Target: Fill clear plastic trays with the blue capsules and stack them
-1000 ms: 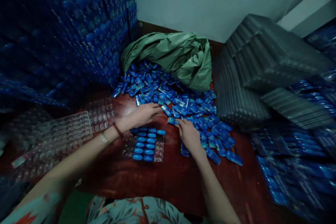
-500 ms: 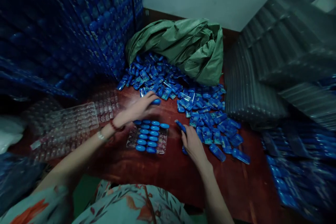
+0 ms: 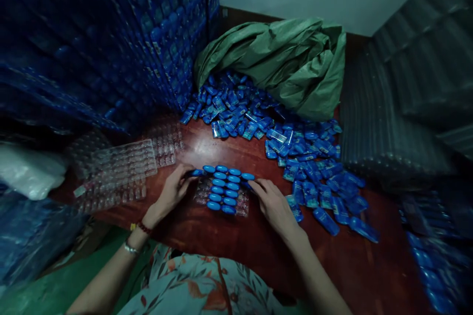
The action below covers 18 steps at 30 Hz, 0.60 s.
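A clear moulded plastic tray (image 3: 243, 204) lies on the table before me, its middle columns filled with glossy blue oval packs (image 3: 220, 183). At the tray's far left corner, my left hand (image 3: 175, 188) pinches a blue oval pack (image 3: 196, 173). My right hand (image 3: 272, 202) is at the right side, its fingers closed on another blue oval pack (image 3: 245, 184), which is partly hidden. The exact kind of these packs cannot be made out.
Loose blue packs (image 3: 310, 172) spread from a green sack (image 3: 295, 59) across the reddish table (image 3: 207, 150). Clear trays (image 3: 133, 162) lie at left. Filled trays (image 3: 158, 24) tower behind them; grey tray stacks (image 3: 384, 103) stand at right.
My left hand has come back from the loose pile to the tray's left side with a blue oval pack. My right hand has moved in to the tray's right edge. The view has shifted.
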{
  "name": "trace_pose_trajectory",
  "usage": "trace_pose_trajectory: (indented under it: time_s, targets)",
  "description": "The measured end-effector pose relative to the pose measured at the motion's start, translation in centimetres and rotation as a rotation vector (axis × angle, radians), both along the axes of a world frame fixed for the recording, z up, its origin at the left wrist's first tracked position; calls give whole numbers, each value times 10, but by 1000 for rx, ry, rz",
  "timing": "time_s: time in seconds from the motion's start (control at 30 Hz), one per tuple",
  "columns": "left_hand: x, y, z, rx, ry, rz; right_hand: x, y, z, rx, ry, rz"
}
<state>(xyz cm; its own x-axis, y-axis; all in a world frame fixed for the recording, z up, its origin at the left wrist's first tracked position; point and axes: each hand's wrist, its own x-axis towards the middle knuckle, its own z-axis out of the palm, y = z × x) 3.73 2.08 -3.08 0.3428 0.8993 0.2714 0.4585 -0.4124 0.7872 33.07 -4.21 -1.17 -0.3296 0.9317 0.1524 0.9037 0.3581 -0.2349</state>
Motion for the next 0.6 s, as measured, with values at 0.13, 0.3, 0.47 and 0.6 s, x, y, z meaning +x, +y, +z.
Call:
trace_pose_trajectory:
  time_s: [0.13,0.3,0.47,0.6]
  targets:
    - [5,11,5,175,224,-191,-2,4,4,-14,-86,-15]
    - [3,23,12,363,461,-390,-5,9,16,-70,-188,98]
    - [2,29,5,421,447,-385,-12,10,21,-67,-254,123]
    - [1,30,10,370,507,-462,-19,8,23,-72,-296,136]
